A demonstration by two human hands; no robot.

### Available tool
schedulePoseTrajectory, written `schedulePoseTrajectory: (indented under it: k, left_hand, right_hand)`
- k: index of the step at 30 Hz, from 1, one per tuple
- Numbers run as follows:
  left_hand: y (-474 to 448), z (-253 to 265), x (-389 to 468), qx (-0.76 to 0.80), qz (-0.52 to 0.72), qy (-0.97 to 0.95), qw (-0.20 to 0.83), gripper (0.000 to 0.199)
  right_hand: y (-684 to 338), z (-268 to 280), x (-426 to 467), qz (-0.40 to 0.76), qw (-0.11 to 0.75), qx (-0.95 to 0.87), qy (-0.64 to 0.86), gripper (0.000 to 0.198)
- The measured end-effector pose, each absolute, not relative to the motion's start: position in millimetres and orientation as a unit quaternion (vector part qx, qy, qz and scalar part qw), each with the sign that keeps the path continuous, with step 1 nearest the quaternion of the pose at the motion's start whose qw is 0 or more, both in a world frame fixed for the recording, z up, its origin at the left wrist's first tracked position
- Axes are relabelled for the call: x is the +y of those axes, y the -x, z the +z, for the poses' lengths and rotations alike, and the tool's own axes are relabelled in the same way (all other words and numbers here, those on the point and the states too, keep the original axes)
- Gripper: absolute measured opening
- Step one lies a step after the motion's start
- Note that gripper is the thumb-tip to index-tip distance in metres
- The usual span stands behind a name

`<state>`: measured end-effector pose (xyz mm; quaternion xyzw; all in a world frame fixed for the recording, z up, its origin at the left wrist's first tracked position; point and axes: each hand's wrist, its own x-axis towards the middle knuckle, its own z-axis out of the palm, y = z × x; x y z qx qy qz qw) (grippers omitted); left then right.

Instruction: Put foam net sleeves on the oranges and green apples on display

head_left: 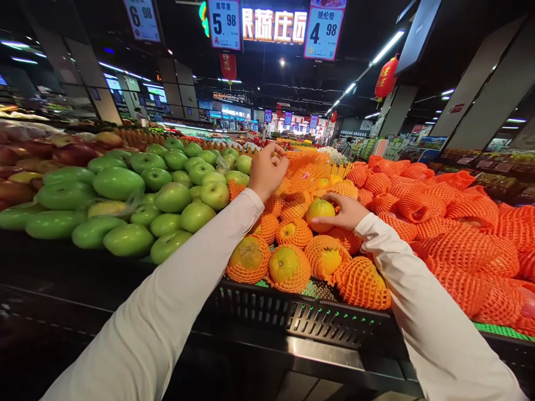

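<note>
My right hand [343, 210] has its thumb and fingers round a bare yellow-orange orange [320, 215], held just above the other fruit. Up and to the left, my left hand [270, 170] is closed in a pinch. A blurred orange foam net [307, 167] spreads out from its fingers, and seems to be held by them. Below both hands lie several oranges in orange foam nets, such as one net-wrapped orange [288, 267] near the front. They rest in a black slatted crate [334, 320].
Green apples [171, 197] are heaped on the left, with red apples [75, 153] beyond them. Fruits in red-orange foam nets [451, 211] fill the right side. Price signs [324, 30] hang overhead. A dark ledge [326, 351] runs along the front.
</note>
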<state>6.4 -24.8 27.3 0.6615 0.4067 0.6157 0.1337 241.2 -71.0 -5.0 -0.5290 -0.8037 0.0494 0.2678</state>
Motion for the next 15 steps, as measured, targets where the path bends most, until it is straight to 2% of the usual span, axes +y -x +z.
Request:
schedulePoseTrajectory:
  k: [2, 5, 7, 9, 11, 15]
  left_hand:
    - [-13, 28, -29, 0.303, 0.627, -0.672, 0.251, 0.010]
    - [-20, 25, -36, 0.200, 0.563, -0.697, 0.398, 0.012]
    - [-23, 21, -38, 0.166, 0.505, -0.707, 0.467, 0.015]
    - [-25, 17, -39, 0.153, 0.454, -0.717, 0.506, 0.015]
    - [-26, 14, -38, 0.157, 0.424, -0.730, 0.512, 0.014]
    - [-26, 14, -32, 0.199, 0.451, -0.736, 0.465, 0.010]
  right_hand:
    - [-242, -7, -66, 0.100, 0.335, -0.801, 0.485, 0.050]
    - [-243, -7, -58, 0.153, 0.460, -0.779, 0.399, 0.036]
    - [-243, -4, -56, 0.146, 0.529, -0.742, 0.385, 0.030]
    - [-241, 0, -58, 0.161, 0.574, -0.699, 0.395, 0.031]
    - [-238, 4, -63, 0.208, 0.580, -0.678, 0.401, 0.044]
    - [-226, 7, -77, 0.229, 0.503, -0.718, 0.422, 0.058]
